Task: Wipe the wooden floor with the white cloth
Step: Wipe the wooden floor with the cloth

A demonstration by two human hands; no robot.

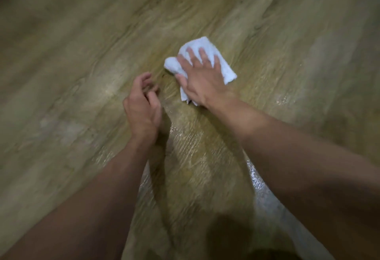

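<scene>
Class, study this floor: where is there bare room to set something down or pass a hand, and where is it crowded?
Free: the wooden floor left of the left hand, and the stretch beyond and right of the white cloth. Crowded: the centre, where the right hand presses the cloth and only a narrow gap separates the two hands.

This is an indoor room with a wooden floor (98, 39), most likely in a home, though nothing but the floor shows. Long planks (273, 39) with a wavy grain run slantwise across the whole view. Right of the white cloth (225, 71) and nearer the person, the boards shine wet under dim, warm light. Which room it is cannot be told.
</scene>
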